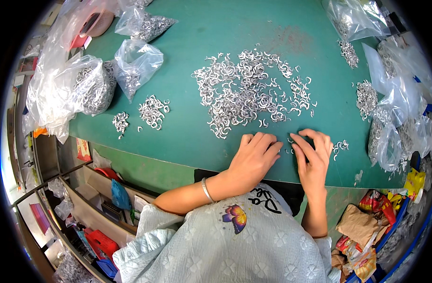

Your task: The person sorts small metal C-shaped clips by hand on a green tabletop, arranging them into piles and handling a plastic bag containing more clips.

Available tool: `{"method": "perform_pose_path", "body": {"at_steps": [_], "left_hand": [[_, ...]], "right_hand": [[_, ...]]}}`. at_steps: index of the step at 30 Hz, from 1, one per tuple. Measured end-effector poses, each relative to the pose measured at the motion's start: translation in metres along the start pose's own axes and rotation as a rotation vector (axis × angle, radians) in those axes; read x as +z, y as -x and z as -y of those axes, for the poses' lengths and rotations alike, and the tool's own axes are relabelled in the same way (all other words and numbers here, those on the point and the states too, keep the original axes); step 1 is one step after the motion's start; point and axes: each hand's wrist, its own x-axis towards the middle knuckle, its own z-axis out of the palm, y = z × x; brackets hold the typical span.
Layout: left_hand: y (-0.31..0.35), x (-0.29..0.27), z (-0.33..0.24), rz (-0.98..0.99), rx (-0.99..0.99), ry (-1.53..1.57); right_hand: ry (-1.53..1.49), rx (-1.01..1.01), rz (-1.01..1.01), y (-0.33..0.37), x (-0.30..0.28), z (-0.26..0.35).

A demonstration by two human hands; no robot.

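A wide, loose pile of small silver crescent-shaped metal pieces [246,85] lies on the green tabletop. Just below its near edge, my left hand [254,158] rests palm down with its fingers curled together. Its fingertips are partly hidden, so I cannot see whether a piece is in them. My right hand [314,158] is to the right, its thumb and forefinger bent and a little apart. A few single crescent pieces [290,140] lie by those fingertips. Beyond the right hand's outer side is a small cluster of crescent pieces [340,148].
Two small heaps [153,112] lie on the left, beside clear plastic bags [135,66] of pieces. More heaps [366,99] and filled bags [390,132] line the right edge. A pink basket [100,23] stands far left. Below the table are drawers [95,188] and crumpled packaging [362,224].
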Motion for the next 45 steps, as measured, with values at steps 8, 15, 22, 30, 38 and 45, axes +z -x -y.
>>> {"method": "perform_pose_path", "body": {"at_steps": [8, 15, 22, 30, 38, 45], "left_hand": [[-0.003, -0.005, 0.0, -0.047, -0.061, -0.004], [-0.003, -0.002, 0.001, -0.05, -0.053, 0.018], [-0.007, -0.001, -0.005, -0.12, -0.093, -0.018], [0.0, -0.003, -0.001, -0.096, -0.095, -0.055], [0.0, -0.006, -0.003, -0.083, -0.097, -0.007], [-0.003, 0.005, 0.001, -0.037, -0.004, 0.02]], "right_hand": [[0.089, 0.111, 0.027, 0.003, -0.015, -0.009], [-0.014, 0.077, 0.1, 0.025, -0.026, -0.006], [-0.128, 0.038, 0.144, 0.019, -0.026, 0.0], [-0.037, -0.023, 0.113, 0.003, 0.003, 0.015], [-0.086, -0.032, 0.117, -0.005, 0.005, 0.01], [0.199, 0.085, -0.03, -0.005, -0.023, -0.023]]}}
